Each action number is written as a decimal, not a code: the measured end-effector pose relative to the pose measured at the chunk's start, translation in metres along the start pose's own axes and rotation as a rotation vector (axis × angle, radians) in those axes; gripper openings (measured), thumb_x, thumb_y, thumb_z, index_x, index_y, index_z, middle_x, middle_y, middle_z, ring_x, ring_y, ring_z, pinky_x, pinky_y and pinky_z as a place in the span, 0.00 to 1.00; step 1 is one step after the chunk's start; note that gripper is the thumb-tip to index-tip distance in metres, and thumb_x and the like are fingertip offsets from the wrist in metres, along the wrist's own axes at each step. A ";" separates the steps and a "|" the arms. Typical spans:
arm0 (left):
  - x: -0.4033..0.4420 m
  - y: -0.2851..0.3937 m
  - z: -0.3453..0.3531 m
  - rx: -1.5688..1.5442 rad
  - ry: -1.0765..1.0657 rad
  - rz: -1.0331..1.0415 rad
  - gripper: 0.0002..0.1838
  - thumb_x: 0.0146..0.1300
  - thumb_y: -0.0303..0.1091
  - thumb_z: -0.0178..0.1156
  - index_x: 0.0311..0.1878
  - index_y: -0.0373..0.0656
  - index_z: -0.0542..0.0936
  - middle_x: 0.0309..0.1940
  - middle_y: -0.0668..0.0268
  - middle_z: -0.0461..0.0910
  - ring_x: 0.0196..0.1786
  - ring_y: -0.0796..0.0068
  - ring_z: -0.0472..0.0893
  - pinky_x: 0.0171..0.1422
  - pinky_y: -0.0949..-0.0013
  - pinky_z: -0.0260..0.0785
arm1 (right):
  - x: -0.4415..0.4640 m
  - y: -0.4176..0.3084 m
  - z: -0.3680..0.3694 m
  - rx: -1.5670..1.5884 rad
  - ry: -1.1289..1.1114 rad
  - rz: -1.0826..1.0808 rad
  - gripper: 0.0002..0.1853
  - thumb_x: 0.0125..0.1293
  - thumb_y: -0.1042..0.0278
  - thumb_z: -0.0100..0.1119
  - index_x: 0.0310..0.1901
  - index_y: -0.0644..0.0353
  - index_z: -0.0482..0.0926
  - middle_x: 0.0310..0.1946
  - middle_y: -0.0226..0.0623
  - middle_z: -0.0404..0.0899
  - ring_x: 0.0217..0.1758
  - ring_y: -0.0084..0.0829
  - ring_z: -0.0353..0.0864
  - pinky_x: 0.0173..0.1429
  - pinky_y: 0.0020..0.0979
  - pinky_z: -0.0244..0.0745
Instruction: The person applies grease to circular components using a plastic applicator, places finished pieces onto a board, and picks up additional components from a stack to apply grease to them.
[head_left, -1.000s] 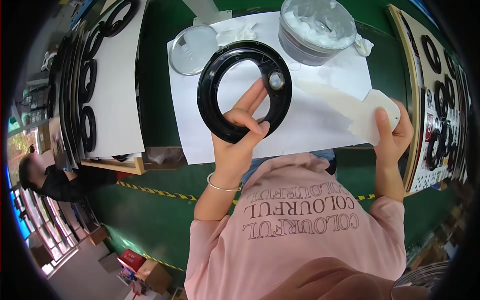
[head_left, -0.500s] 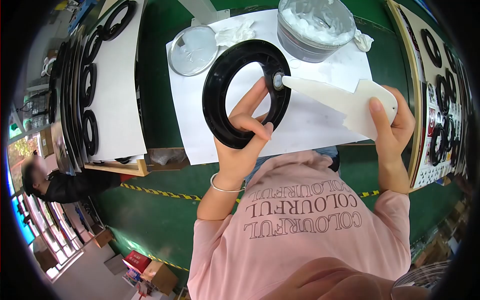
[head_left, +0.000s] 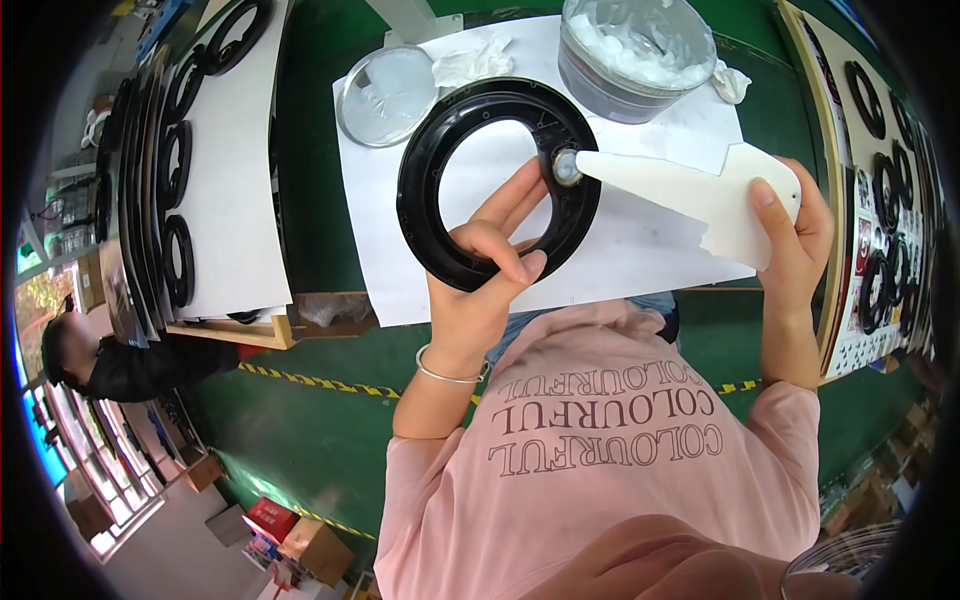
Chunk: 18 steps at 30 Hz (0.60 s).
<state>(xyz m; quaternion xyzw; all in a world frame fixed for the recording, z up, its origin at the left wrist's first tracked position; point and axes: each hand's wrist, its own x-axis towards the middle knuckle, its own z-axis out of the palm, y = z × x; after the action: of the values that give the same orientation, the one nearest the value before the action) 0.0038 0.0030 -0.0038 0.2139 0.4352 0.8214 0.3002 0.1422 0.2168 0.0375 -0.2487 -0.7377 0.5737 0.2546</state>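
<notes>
My left hand (head_left: 478, 300) grips a black plastic ring (head_left: 418, 195) by its near rim, thumb on top and fingers reaching through the opening. On the ring's right side is a small round socket (head_left: 567, 167) with whitish paste in it. My right hand (head_left: 797, 235) pinches the broad end of a flat white scraper (head_left: 670, 185). The scraper's narrow tip touches the socket's edge. Behind it stands a clear bucket (head_left: 622, 98) holding white grease (head_left: 640, 45).
White paper (head_left: 640, 255) covers the worktable. A round clear lid (head_left: 388, 95) and crumpled tissue (head_left: 472, 62) lie at the back left, another tissue (head_left: 731, 82) beside the bucket. Boards bearing black rings flank both sides. A person in dark clothing (head_left: 150, 372) is at far left.
The ring has turned to face the camera more squarely, its socket moving slightly right. The scraper has shifted a little to the right with my right hand, its tip staying by the socket.
</notes>
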 end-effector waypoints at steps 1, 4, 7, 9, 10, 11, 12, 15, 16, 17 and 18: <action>0.000 0.000 0.000 -0.017 -0.003 -0.004 0.10 0.45 0.13 0.56 0.20 0.41 0.72 0.59 0.43 0.60 0.63 0.48 0.62 0.52 0.69 0.71 | 0.000 0.000 0.000 0.001 0.014 -0.002 0.14 0.60 0.67 0.55 0.43 0.69 0.72 0.33 0.32 0.76 0.32 0.17 0.73 0.37 0.17 0.67; 0.000 0.001 0.001 -0.028 0.003 -0.011 0.10 0.44 0.12 0.55 0.20 0.41 0.72 0.59 0.42 0.60 0.63 0.47 0.61 0.54 0.67 0.71 | -0.001 -0.002 -0.001 0.003 0.027 -0.004 0.14 0.60 0.67 0.55 0.43 0.69 0.72 0.33 0.32 0.76 0.32 0.17 0.73 0.37 0.16 0.67; 0.001 0.002 0.001 -0.033 -0.012 0.012 0.10 0.46 0.12 0.55 0.20 0.40 0.72 0.60 0.42 0.59 0.63 0.47 0.61 0.55 0.63 0.70 | -0.004 -0.008 0.001 -0.024 0.036 -0.041 0.14 0.60 0.68 0.56 0.42 0.69 0.73 0.31 0.32 0.76 0.32 0.16 0.73 0.36 0.16 0.67; 0.000 0.001 0.001 0.012 -0.013 0.032 0.10 0.46 0.12 0.54 0.21 0.40 0.72 0.60 0.42 0.59 0.63 0.47 0.60 0.56 0.62 0.70 | -0.006 -0.013 0.003 -0.054 0.046 -0.077 0.13 0.60 0.68 0.57 0.41 0.69 0.73 0.30 0.31 0.76 0.31 0.16 0.73 0.35 0.16 0.66; 0.000 0.001 0.001 0.057 -0.016 0.049 0.10 0.47 0.12 0.54 0.21 0.40 0.73 0.60 0.43 0.59 0.64 0.47 0.60 0.56 0.60 0.70 | -0.008 -0.016 0.004 -0.088 0.041 -0.096 0.12 0.60 0.68 0.57 0.41 0.69 0.73 0.30 0.31 0.76 0.31 0.16 0.72 0.35 0.16 0.66; -0.001 0.001 0.002 0.057 -0.015 0.049 0.10 0.47 0.12 0.54 0.21 0.40 0.73 0.60 0.43 0.59 0.64 0.47 0.60 0.56 0.60 0.70 | -0.009 -0.017 0.004 -0.122 0.036 -0.114 0.12 0.60 0.69 0.56 0.41 0.69 0.73 0.30 0.31 0.76 0.31 0.15 0.72 0.35 0.16 0.65; -0.001 0.001 0.003 0.101 -0.014 0.056 0.09 0.48 0.13 0.54 0.21 0.40 0.73 0.60 0.43 0.59 0.64 0.48 0.60 0.56 0.60 0.69 | -0.008 -0.017 0.005 -0.122 0.036 -0.114 0.12 0.60 0.69 0.56 0.41 0.69 0.73 0.30 0.31 0.76 0.31 0.15 0.72 0.35 0.16 0.65; -0.002 0.000 0.003 0.186 -0.032 0.077 0.09 0.48 0.13 0.54 0.21 0.40 0.73 0.60 0.44 0.59 0.64 0.49 0.60 0.57 0.60 0.69 | -0.008 -0.018 0.008 -0.116 0.007 -0.148 0.11 0.60 0.70 0.56 0.40 0.69 0.73 0.29 0.31 0.75 0.31 0.15 0.71 0.34 0.15 0.65; -0.002 0.000 0.003 0.226 -0.050 0.093 0.09 0.48 0.13 0.54 0.21 0.39 0.73 0.60 0.45 0.59 0.64 0.51 0.60 0.57 0.60 0.68 | -0.007 -0.020 0.009 -0.115 0.005 -0.143 0.11 0.60 0.70 0.56 0.40 0.69 0.73 0.29 0.31 0.75 0.31 0.15 0.71 0.34 0.15 0.64; -0.003 0.000 0.004 0.226 -0.051 0.093 0.09 0.48 0.13 0.54 0.21 0.39 0.73 0.60 0.45 0.59 0.64 0.51 0.60 0.57 0.60 0.68 | -0.007 -0.021 0.009 -0.114 0.002 -0.138 0.11 0.60 0.70 0.56 0.40 0.69 0.73 0.29 0.31 0.75 0.31 0.15 0.71 0.34 0.15 0.64; -0.003 0.000 0.004 0.262 -0.052 0.106 0.09 0.48 0.12 0.54 0.21 0.39 0.73 0.60 0.46 0.60 0.64 0.52 0.61 0.57 0.60 0.68 | -0.007 -0.021 0.010 -0.114 0.002 -0.139 0.11 0.60 0.70 0.56 0.40 0.69 0.73 0.29 0.31 0.75 0.31 0.15 0.71 0.34 0.15 0.64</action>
<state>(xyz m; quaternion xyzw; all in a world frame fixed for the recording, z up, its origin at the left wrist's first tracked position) 0.0087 0.0036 -0.0018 0.2954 0.5190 0.7663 0.2370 0.1394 0.2009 0.0556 -0.2116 -0.7842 0.5116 0.2802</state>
